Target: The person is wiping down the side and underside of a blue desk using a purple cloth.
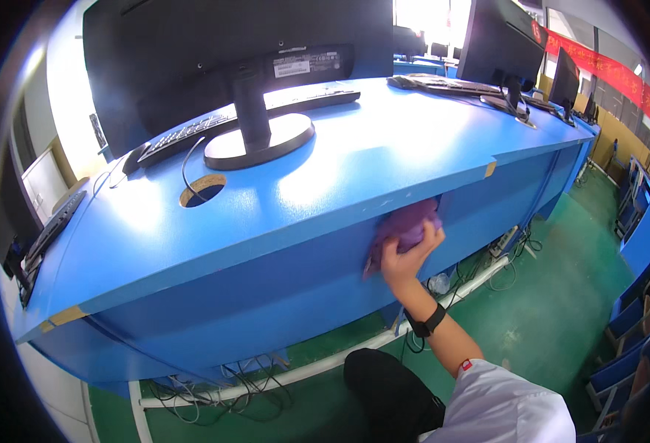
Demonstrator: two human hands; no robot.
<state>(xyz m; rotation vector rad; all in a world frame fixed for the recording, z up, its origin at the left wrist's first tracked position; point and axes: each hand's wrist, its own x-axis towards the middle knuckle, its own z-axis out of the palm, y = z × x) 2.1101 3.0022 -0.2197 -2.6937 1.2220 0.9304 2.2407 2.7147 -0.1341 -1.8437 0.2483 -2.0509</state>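
Note:
My right hand, with a dark band on its wrist, grips a bunched purple cloth. The cloth lies against the upright blue front panel of a long desk, just under the overhanging edge of the blue desktop. Part of the cloth hangs down to the left of my thumb. My left hand is out of view.
A black monitor on a round stand, a keyboard and a cable hole with a cord are on the desktop. Tangled cables and a white pipe run along the green floor. Chairs stand at right.

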